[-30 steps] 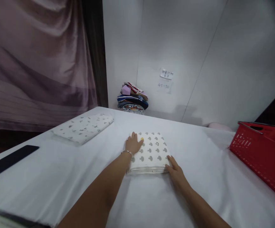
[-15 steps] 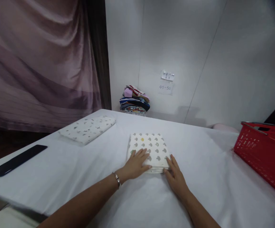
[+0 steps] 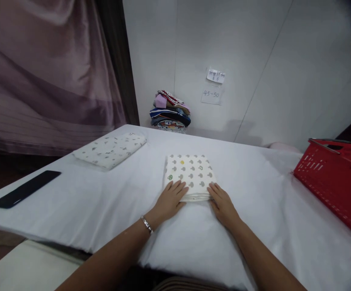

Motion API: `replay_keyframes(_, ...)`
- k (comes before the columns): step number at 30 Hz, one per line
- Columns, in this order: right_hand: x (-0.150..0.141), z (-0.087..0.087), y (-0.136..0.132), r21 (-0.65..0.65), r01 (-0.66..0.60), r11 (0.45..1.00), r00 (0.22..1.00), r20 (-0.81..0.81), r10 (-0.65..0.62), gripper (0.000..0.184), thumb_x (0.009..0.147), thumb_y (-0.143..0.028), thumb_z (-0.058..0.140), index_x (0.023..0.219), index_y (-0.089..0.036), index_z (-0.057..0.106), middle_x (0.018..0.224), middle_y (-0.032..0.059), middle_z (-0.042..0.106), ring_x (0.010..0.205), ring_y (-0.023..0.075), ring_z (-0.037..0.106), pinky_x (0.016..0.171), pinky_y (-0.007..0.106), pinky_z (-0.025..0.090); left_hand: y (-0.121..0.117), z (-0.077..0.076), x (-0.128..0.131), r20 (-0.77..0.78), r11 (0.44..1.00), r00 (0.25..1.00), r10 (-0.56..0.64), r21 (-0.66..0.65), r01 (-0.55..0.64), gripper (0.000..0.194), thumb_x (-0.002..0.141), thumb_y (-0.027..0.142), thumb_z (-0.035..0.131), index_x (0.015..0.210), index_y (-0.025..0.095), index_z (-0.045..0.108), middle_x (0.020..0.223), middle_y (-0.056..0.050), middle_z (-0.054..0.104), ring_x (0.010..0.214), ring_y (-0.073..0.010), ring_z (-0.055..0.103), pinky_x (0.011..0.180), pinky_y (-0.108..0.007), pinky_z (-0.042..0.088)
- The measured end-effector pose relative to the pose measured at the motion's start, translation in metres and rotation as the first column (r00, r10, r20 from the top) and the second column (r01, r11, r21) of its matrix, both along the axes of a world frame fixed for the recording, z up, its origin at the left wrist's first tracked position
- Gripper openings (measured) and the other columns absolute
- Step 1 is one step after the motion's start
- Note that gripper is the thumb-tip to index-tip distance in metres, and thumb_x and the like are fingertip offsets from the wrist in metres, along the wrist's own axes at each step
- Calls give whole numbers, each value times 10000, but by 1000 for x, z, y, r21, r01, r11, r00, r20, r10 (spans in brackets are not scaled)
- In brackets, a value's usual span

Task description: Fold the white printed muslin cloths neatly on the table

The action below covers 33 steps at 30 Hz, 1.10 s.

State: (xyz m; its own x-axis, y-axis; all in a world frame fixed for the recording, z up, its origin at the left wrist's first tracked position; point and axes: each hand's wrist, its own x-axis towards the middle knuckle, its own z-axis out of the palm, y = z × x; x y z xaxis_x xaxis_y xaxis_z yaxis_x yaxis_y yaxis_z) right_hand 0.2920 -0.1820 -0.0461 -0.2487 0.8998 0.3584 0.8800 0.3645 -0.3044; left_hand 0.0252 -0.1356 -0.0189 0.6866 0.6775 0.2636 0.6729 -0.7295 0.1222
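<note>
A folded white cloth printed with grey mushroom-like shapes lies flat in the middle of the white-covered table. A few yellow and green motifs show among the grey ones, and its layers are visible along the near edge. My left hand rests with fingers stretched on the near left corner of the cloth. On the near right corner lie the fingertips of my right hand, its fingers extended too. Neither hand grips the cloth.
To the left lies another folded white patterned cloth, with a flat black strip nearer me. A red plastic basket stands at the right. Behind the table are a stack of folded fabrics and paper notes on the wall.
My left hand has slid back from the top of the cloth to its near left corner. My right hand has shifted slightly onto the near right corner. The view has tilted down.
</note>
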Motion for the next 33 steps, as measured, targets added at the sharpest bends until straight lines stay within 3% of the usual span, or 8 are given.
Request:
replay_keyframes(8, 8, 17, 13, -64, -80, 995, 994, 73, 85, 506, 844, -136, 367, 1327, -234, 480, 1398, 28, 427, 1316, 261, 343, 1132, 458, 186, 2, -11, -16, 103, 999, 995, -10, -40, 14, 587, 804, 110, 323, 1360, 296, 352, 1431, 40, 387, 1349, -201, 282, 1118, -490, 176)
replay_keyframes(13, 21, 18, 26, -32, -148, 988, 981, 125, 151, 494, 845, -91, 304, 1261, -215, 542, 1344, 38, 495, 1282, 214, 403, 1140, 420, 173, 1, -15, -11, -5, 999, 1000, 27, -17, -27, 575, 806, 70, 294, 1349, 233, 387, 1426, -1, 397, 1336, -221, 309, 1114, -445, 212)
replay_keyframes(17, 52, 22, 51, 8, -157, 988, 983, 100, 155, 411, 862, -161, 345, 1190, -213, 588, 1290, 49, 550, 1226, 218, 471, 1131, 468, 165, -12, -11, 25, -7, 1000, 1000, 17, 6, -17, 513, 845, 89, 293, 1334, 188, 411, 1406, -61, 421, 1318, -243, 334, 1102, -425, 236)
replay_keyframes(20, 81, 22, 74, 9, -39, 999, 996, 77, 38, 399, 839, -183, 380, 1151, -268, 614, 1275, 16, 561, 1244, 247, 448, 1134, 476, 131, -26, -7, 70, 14, 998, 999, -52, 21, 51, 455, 875, 139, 316, 1312, 190, 432, 1359, -78, 474, 1297, -250, 364, 1084, -427, 264)
replay_keyframes(24, 102, 15, 88, -14, 92, 996, 996, -15, -92, 466, 800, -203, 396, 1187, -390, 575, 1260, -48, 561, 1317, 287, 330, 1095, 567, 172, -41, -3, 107, 15, 999, 1000, -13, 41, 13, 509, 855, 397, 462, 1320, 194, 434, 1400, -142, 404, 1316, -317, 317, 1087, -441, 251)
replay_keyframes(28, 86, 16, 76, -38, 50, 998, 992, -113, -54, 473, 822, -334, 409, 1282, -398, 497, 1330, -63, 495, 1351, 293, 248, 1095, 567, 192, -47, 5, 96, 85, 999, 995, -50, 6, 50, 561, 847, 451, 467, 1357, 229, 391, 1429, -71, 378, 1333, -275, 297, 1119, -378, 218)
replay_keyframes(33, 18, 37, 47, 6, -83, 997, 973, -217, 82, 447, 874, -434, 366, 1269, -311, 535, 1342, -2, 493, 1332, 257, 311, 1111, 480, 249, -38, 24, 63, 152, 977, 975, -159, -117, 178, 425, 903, 408, 347, 1310, 324, 440, 1304, 24, 516, 1215, -173, 455, 1078, -275, 307)
